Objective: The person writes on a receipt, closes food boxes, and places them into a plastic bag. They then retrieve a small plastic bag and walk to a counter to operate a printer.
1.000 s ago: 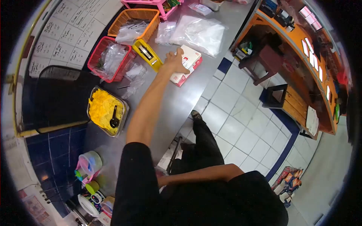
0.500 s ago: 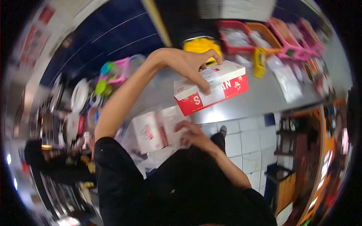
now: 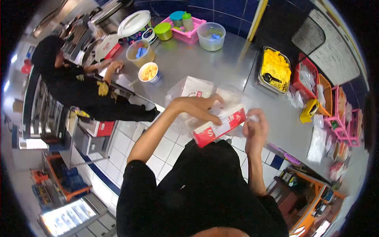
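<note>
My left hand grips a red and white box from above, thumb on its lid and fingers over the far side. The box is tilted, just in front of my body at the counter's near edge. Behind it, a white box lies in a clear plastic bag, partly covered by my left hand. My right hand, slightly blurred, is right of the red and white box, its fingers curled on the edge of the clear plastic.
The steel counter holds a cup of food, plastic tubs, a tray of yellow food and coloured baskets. A person in black works at the left. White floor tiles show below.
The view has swung, showing more counter and the other person. My left hand has brought the red and white box lower, over the bag; my right hand is now at the box's right side.
</note>
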Demonstrator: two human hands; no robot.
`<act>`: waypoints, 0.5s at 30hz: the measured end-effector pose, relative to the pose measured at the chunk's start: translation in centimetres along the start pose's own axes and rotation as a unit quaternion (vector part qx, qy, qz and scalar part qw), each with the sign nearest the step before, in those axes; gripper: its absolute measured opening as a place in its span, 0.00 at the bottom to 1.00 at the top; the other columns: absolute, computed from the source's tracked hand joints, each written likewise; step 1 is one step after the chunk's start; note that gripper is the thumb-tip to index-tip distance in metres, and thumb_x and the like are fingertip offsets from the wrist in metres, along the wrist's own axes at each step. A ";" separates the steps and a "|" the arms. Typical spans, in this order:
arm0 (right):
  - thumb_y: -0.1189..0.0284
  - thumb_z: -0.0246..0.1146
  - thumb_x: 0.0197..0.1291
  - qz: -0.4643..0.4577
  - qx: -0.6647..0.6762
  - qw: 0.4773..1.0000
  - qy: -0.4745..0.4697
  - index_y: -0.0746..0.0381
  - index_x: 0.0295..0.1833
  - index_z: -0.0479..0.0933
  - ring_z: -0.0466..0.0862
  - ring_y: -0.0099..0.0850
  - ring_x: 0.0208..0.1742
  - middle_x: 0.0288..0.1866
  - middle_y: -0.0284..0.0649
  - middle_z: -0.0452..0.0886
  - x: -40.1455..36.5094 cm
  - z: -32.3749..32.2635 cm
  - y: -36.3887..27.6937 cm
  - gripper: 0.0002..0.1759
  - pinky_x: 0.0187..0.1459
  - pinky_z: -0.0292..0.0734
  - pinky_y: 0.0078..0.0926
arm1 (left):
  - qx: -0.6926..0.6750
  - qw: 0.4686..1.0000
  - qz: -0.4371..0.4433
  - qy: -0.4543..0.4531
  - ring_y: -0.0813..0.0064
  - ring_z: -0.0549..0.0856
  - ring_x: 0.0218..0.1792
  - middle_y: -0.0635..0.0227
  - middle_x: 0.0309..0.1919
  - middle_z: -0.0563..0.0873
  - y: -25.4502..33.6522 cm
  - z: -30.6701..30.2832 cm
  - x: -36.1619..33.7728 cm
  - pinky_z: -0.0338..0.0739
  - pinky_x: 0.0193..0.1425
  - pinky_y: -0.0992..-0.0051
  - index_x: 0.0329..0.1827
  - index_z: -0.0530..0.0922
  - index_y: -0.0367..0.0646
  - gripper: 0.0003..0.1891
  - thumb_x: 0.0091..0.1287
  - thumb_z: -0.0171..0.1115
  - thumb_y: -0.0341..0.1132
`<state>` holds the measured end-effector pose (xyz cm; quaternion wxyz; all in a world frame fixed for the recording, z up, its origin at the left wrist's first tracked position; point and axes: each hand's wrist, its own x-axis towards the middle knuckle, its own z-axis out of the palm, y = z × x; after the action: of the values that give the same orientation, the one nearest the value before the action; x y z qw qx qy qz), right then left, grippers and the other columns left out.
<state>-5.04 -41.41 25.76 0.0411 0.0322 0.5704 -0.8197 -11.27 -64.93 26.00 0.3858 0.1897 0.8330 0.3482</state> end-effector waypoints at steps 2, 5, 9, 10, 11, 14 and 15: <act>0.78 0.51 0.57 0.017 -0.027 0.999 -0.012 0.64 0.46 0.71 0.61 0.14 0.17 0.18 0.26 0.66 -0.6 -0.3 0.1 0.11 0.20 0.47 0.16 | 0.020 0.999 -0.040 0.015 0.48 0.82 0.58 0.44 0.57 0.81 0.9 0.9 1.6 0.74 0.63 0.63 0.75 0.57 0.47 0.47 0.59 0.71 0.59; 0.78 0.51 0.55 0.031 -0.006 0.998 -0.053 0.67 0.49 0.71 0.66 0.18 0.19 0.27 0.35 0.73 -0.2 -1.5 -0.4 0.15 0.19 0.56 0.15 | 0.063 0.983 -0.096 0.146 0.38 0.80 0.59 0.34 0.55 0.81 4.9 1.3 2.7 0.74 0.65 0.56 0.73 0.60 0.42 0.50 0.54 0.71 0.62; 0.73 0.55 0.54 0.020 0.048 0.996 -0.073 0.69 0.55 0.71 0.75 0.24 0.25 0.44 0.43 0.76 0.6 -1.3 -1.6 0.22 0.20 0.68 0.19 | 0.151 0.942 -0.158 0.253 0.35 0.78 0.60 0.31 0.56 0.78 5.3 3.5 5.7 0.75 0.64 0.51 0.74 0.59 0.41 0.52 0.52 0.73 0.60; 0.69 0.59 0.54 0.024 0.054 0.995 -0.079 0.70 0.56 0.71 0.76 0.24 0.27 0.45 0.42 0.76 0.7 -1.1 -1.7 0.25 0.19 0.69 0.19 | 0.155 0.941 -0.160 0.255 0.35 0.78 0.60 0.31 0.56 0.78 5.1 4.1 7.0 0.75 0.64 0.51 0.74 0.59 0.41 0.52 0.52 0.73 0.60; 0.70 0.58 0.54 0.050 0.071 0.987 -0.133 0.71 0.57 0.70 0.77 0.25 0.30 0.46 0.42 0.76 1.0 -1.6 -1.5 0.25 0.21 0.73 0.21 | 0.188 0.917 -0.200 0.289 0.38 0.80 0.58 0.32 0.56 0.77 3.9 5.3 9.2 0.78 0.56 0.48 0.75 0.60 0.43 0.54 0.51 0.72 0.65; 0.71 0.58 0.54 0.041 0.100 0.987 -0.119 0.70 0.57 0.70 0.78 0.26 0.30 0.46 0.42 0.76 0.7 -0.4 -1.6 0.24 0.21 0.73 0.21 | 0.230 0.876 -0.272 0.325 0.41 0.84 0.51 0.30 0.59 0.74 2.4 7.8 13.2 0.83 0.37 0.47 0.75 0.62 0.46 0.56 0.47 0.70 0.71; 0.73 0.58 0.53 0.051 0.100 0.982 -0.155 0.70 0.57 0.70 0.78 0.26 0.32 0.46 0.43 0.76 0.6 -0.5 -1.3 0.24 0.23 0.73 0.21 | 0.239 0.862 -0.297 0.334 0.43 0.86 0.47 0.30 0.59 0.74 1.9 8.7 14.1 0.83 0.35 0.51 0.75 0.62 0.46 0.56 0.47 0.71 0.70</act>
<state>-5.81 -40.48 26.74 0.1674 -0.0619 0.4702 -0.8644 -13.34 -51.59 16.13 0.1124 -0.1078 0.9865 0.0504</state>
